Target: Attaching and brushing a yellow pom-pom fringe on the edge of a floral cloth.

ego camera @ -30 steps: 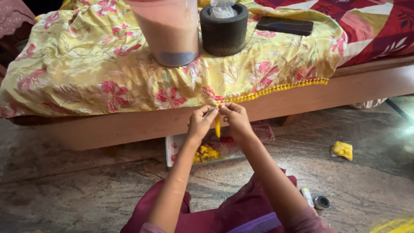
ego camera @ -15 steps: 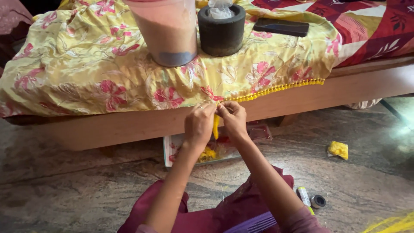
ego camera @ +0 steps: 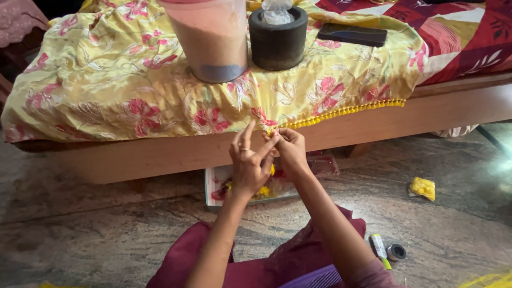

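Both hands meet at the hem of the yellow floral cloth [ego camera: 160, 90], which hangs over the wooden bed edge [ego camera: 373, 125]. The left hand [ego camera: 249, 165] and right hand [ego camera: 290, 149] pinch closed on the yellow tassel fringe [ego camera: 341, 111]. It looks soft, light and limp, best held at the edge. A small yellow packet [ego camera: 422, 188] lies on the floor.

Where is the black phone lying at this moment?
In the head view, the black phone lies upper right on the yellow floral cloth, just right of the dark round mortar.
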